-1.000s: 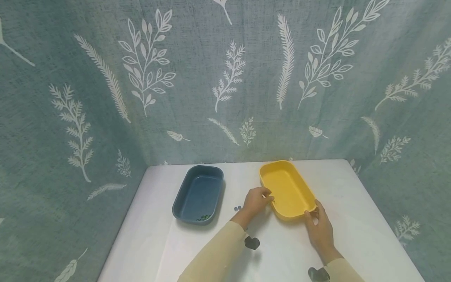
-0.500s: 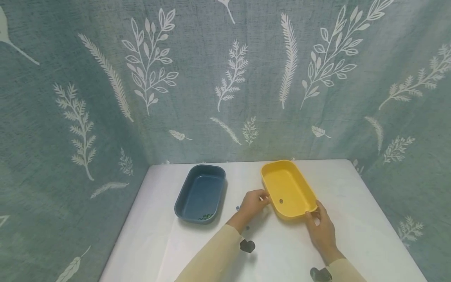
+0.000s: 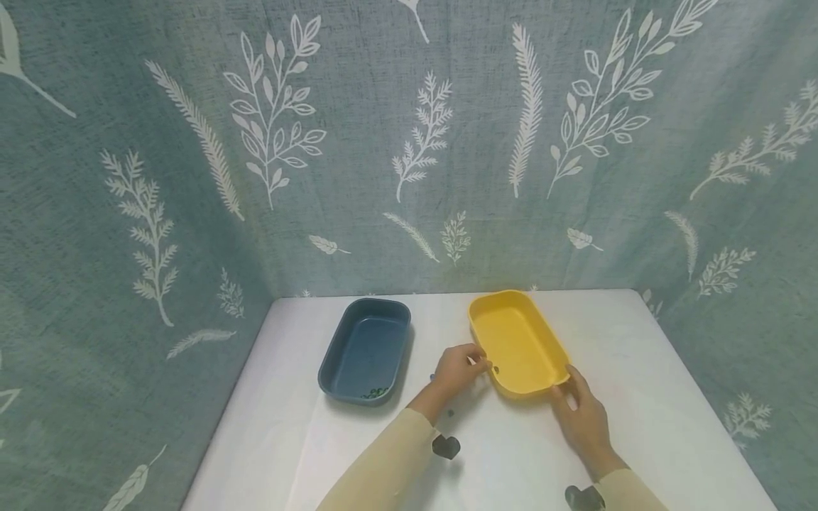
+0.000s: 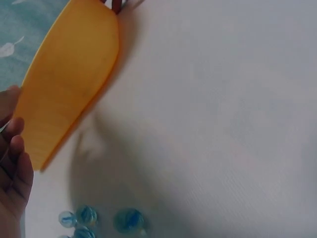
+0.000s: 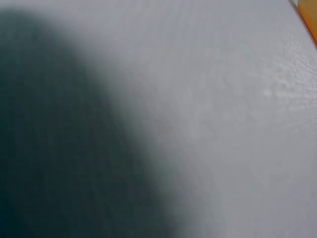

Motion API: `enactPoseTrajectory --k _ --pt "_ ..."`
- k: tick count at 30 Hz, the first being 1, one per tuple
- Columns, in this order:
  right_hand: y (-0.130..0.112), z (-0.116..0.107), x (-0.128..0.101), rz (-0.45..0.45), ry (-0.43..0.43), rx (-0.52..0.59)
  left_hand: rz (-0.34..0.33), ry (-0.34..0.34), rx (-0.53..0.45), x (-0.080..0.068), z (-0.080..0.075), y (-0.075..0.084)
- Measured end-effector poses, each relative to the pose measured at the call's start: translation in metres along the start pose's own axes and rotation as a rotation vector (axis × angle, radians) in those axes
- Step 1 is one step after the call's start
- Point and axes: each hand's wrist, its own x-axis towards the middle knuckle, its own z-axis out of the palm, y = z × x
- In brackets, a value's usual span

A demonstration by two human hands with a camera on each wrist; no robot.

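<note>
A yellow tray point(image 3: 520, 344) is on the right half of the table, held by both hands. My left hand point(image 3: 460, 369) pinches its left rim with thumb and fingers; in the left wrist view, this hand's fingers point(image 4: 17, 144) curl at the tray's edge point(image 4: 69, 74). With my right hand point(image 3: 581, 411), I grip the near right corner, thumb at the near rim. One small dark marble point(image 3: 496, 370) lies inside the tray close to the left fingertips. The right wrist view catches only a corner of the tray point(image 5: 311, 17), and no hand.
A blue tray point(image 3: 364, 355) stands to the left, with several small green pieces point(image 3: 375, 392) at its near end. Several clear blue marbles point(image 4: 130, 219) lie on the white table point(image 3: 268, 440) by the left forearm. A leaf-patterned curtain point(image 3: 358, 142) encloses the table.
A marble appears inside the yellow tray and rolls left toward the left hand. The tray has shifted slightly left over the last half second, both hands staying on it.
</note>
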Motion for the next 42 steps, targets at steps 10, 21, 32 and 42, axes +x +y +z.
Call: enactPoseTrajectory --k 10,21,32,42 --pt "0.003 0.002 0.002 -0.07 0.045 0.018 0.027 0.009 0.014 -0.018 -0.009 -0.013" --pt "0.004 0.005 0.0 -0.082 0.038 0.041 0.009 -0.031 0.033 -0.058 -0.017 -0.04" --pt "-0.006 0.001 -0.002 -0.013 0.03 0.104 0.036 -0.051 0.178 -0.083 -0.014 -0.051" --pt "-0.012 0.003 -0.004 -0.03 0.049 0.078 0.042 -0.004 0.239 -0.094 -0.01 -0.057"
